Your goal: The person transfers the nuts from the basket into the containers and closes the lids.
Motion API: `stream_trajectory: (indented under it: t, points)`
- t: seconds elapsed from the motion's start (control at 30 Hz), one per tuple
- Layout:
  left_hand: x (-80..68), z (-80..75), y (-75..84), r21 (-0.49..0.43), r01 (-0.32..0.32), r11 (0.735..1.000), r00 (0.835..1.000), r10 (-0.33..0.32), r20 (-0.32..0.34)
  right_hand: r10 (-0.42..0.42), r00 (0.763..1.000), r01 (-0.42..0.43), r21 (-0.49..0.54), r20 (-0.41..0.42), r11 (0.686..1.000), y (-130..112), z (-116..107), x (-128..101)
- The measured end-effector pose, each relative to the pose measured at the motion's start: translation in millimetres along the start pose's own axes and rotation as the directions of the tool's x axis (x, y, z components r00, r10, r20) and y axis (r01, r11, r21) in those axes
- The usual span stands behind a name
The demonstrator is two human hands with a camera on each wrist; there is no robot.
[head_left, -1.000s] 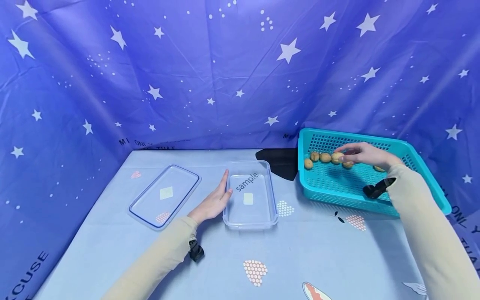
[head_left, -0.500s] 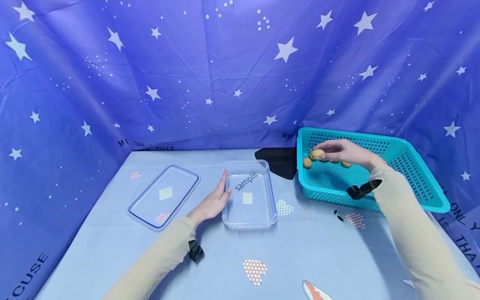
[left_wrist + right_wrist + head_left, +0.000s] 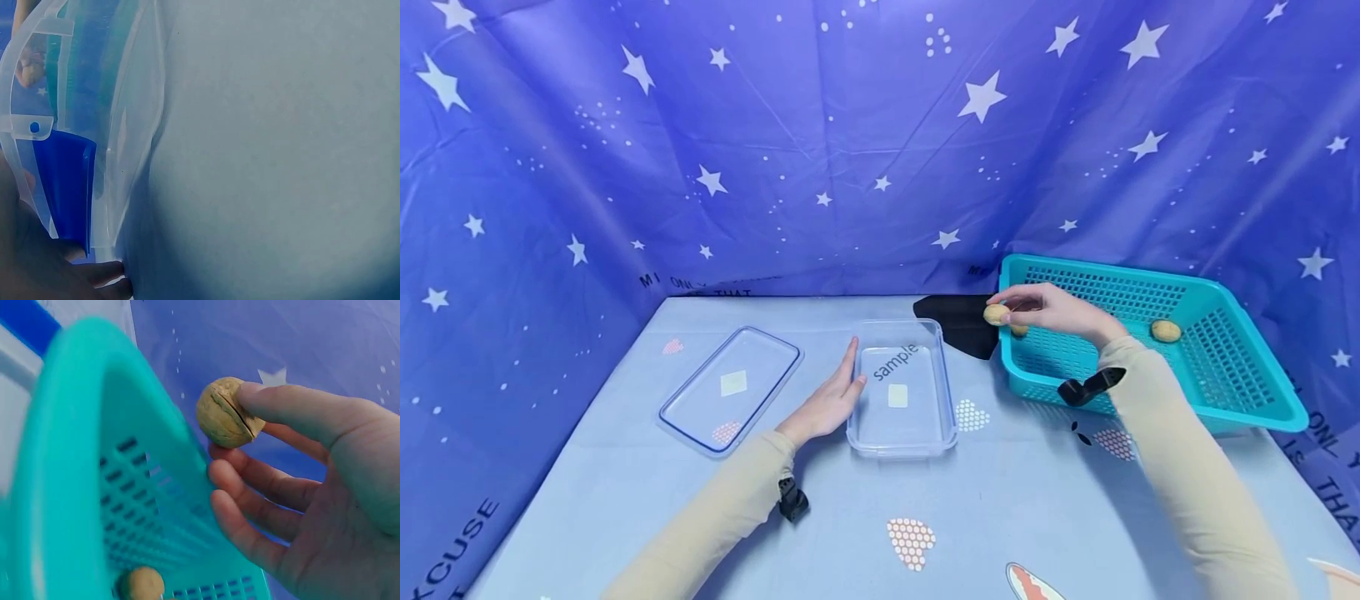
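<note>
Pinching a walnut (image 3: 996, 314), the right hand (image 3: 1052, 310) has lifted it past the basket (image 3: 1225, 392) rim; left hand (image 3: 823, 408), fingers straight, steadies the container (image 3: 901, 442).

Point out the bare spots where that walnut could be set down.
The clear container beside the left hand is empty. Bare cloth lies between container and teal basket, and along the near table edge. The right hand pinches the walnut.

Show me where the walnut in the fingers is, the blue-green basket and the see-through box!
walnut (image 3: 225, 412), right wrist view, middle of its shell.
basket (image 3: 1247, 412), head view, its near rim.
clear box (image 3: 901, 446), head view, its near wall.
</note>
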State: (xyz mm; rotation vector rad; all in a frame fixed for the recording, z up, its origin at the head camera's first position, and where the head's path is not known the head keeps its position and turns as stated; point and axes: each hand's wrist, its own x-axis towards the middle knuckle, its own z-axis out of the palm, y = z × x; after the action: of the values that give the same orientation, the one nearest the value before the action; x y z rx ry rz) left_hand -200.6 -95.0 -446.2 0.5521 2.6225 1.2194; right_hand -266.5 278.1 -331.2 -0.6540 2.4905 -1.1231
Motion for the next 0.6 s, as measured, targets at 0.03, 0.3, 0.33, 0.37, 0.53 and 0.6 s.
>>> stream_trajectory:
  t: [0.03, 0.3, 0.33, 0.37, 0.53, 0.6]
  points:
    - [-0.2, -0.2, 0.0, 0.003, 0.0, 1.0, 1.0, 0.0, 0.0, -0.004, 1.0, 0.004, 0.007, -0.007, 1.0, -1.9, 2.2, 2.2]
    - [-0.6, -0.9, 3.7, 0.038, 0.0, 0.999, 0.999, 0.002, -0.034, -0.094, 0.995, 0.094, 0.012, -0.028, 0.995, -20.3, 23.6, 18.1]
    - [0.0, -0.9, 3.8, 0.043, -0.001, 0.999, 0.999, 0.003, -0.041, -0.111, 0.993, 0.112, 0.017, -0.025, 0.994, -22.0, 26.7, 20.4]
    - [0.5, -1.0, 4.3, 0.046, -0.001, 0.999, 0.999, 0.003, -0.048, -0.13, 0.991, 0.131, 0.021, -0.023, 0.991, -23.4, 30.0, 23.1]
    - [4.2, 0.6, 4.5, 0.047, 0.007, 0.999, 0.998, -0.004, -0.066, -0.176, 0.984, 0.177, 0.038, -0.017, 0.984, -28.1, 46.7, 36.6]
    - [4.7, 2.0, 4.8, 0.039, 0.012, 0.999, 0.998, -0.01, -0.068, -0.18, 0.983, 0.181, 0.033, -0.018, 0.983, -29.8, 53.7, 41.7]
